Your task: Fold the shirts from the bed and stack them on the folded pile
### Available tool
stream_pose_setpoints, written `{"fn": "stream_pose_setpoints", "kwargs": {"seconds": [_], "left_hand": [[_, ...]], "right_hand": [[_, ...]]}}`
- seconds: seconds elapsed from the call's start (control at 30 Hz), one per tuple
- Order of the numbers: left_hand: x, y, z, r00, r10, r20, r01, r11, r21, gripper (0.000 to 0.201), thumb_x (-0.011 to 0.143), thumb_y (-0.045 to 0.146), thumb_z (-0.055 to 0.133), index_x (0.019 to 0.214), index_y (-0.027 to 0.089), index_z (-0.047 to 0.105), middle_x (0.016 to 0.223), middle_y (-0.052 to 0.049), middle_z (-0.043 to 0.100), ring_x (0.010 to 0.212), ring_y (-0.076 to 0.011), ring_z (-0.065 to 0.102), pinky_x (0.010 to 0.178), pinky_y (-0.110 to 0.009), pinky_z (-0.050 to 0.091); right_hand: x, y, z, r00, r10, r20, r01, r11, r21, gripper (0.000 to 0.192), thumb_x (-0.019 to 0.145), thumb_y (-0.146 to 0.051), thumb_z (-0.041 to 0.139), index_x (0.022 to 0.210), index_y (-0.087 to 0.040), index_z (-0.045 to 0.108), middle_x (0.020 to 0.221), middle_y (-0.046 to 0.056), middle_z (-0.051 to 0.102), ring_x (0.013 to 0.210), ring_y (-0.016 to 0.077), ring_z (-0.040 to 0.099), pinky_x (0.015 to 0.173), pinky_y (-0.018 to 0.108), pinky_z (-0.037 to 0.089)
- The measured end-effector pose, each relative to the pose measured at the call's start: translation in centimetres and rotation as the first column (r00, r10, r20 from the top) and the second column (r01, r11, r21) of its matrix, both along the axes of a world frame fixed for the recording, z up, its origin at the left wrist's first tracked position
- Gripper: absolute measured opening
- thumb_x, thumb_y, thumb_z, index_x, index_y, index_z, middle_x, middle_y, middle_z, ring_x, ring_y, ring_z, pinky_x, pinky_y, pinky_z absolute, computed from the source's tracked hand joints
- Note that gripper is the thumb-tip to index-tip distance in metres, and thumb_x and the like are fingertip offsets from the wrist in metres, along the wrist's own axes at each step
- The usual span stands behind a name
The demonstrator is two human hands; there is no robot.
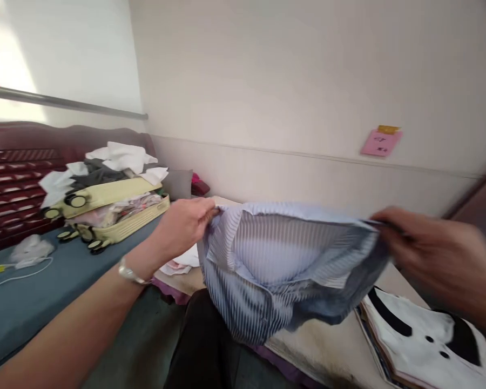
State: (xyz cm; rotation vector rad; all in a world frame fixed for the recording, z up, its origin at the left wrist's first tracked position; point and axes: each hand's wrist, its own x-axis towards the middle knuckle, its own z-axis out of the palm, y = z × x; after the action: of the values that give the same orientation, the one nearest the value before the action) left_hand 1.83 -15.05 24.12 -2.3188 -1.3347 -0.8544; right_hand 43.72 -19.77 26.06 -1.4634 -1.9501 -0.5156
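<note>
Obs: both hands raised in front of the body, a striped shirt (283, 265) stretched between them in the air

Left hand (184, 221): fingers pinched closed on the shirt's left upper edge, thumb side toward the cloth. A metal watch (130, 273) sits on that wrist

Right hand (437, 254): blurred, at the shirt's right upper edge. Fingers curl over the cloth and appear to grip it; exact finger placement cannot be made out

Shirt: pale blue with fine white stripes, held up by its top edge, the middle sagging down in loose folds. It hangs above the near edge of a bed (316, 346) and in front of a dark trouser leg (204, 346); whether the lowest fold touches the bed cannot be told

Surroundings:
- White garment with black trim (425, 335) lies flat on the bed at lower right, just beside the hanging shirt, on top of a thin stack
- Open yellow suitcase (117, 213) well to the left on a blue-grey surface (36, 297), with white and grey clothes (109, 162) piled on it
- White cable (16, 273) on the same surface, far left
- Pink note (380, 141) on the wall at right, well apart from everything else
</note>
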Motion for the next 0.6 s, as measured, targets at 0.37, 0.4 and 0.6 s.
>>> {"fn": "stream_pose_setpoints", "kwargs": {"seconds": [0.37, 0.4, 0.6], "left_hand": [[17.5, 21.1, 6.4, 0.983, 0.133, 0.129, -0.133, 0.991, -0.011, 0.038, 0.107, 0.026, 0.028, 0.114, 0.011, 0.062, 0.104, -0.02, 0.072, 0.103, -0.0278, 0.068, 0.084, -0.035, 0.044], [18.2, 21.3, 8.0, 0.976, 0.142, 0.166, -0.15, 0.988, 0.033, 0.038, 0.107, 0.028, 0.027, 0.116, 0.012, 0.06, 0.104, -0.02, 0.072, 0.103, -0.0285, 0.068, 0.084, -0.035, 0.044], [19.0, 19.7, 5.1, 0.972, 0.049, 0.228, -0.087, 0.984, 0.157, 0.03, 0.106, 0.031, 0.033, 0.103, 0.018, 0.059, 0.093, -0.011, 0.07, 0.09, -0.0242, 0.067, 0.079, -0.033, 0.042]], "right_hand": [[7.0, 16.2, 10.5, 0.831, -0.481, 0.278, 0.493, 0.869, 0.029, 0.042, 0.103, -0.022, 0.03, 0.12, 0.0, 0.061, 0.109, 0.019, 0.065, 0.101, 0.0226, 0.064, 0.072, 0.032, 0.03], [7.5, 15.9, 12.2, 0.821, -0.511, 0.252, 0.509, 0.857, 0.081, 0.049, 0.104, -0.025, 0.022, 0.124, 0.001, 0.059, 0.113, 0.019, 0.062, 0.107, 0.0246, 0.062, 0.073, 0.034, 0.03], [9.4, 12.4, 8.8, 0.801, -0.576, 0.164, 0.526, 0.807, 0.267, 0.045, 0.107, -0.029, 0.026, 0.119, -0.007, 0.063, 0.105, 0.011, 0.061, 0.084, 0.0145, 0.057, 0.066, 0.029, 0.025]]}}
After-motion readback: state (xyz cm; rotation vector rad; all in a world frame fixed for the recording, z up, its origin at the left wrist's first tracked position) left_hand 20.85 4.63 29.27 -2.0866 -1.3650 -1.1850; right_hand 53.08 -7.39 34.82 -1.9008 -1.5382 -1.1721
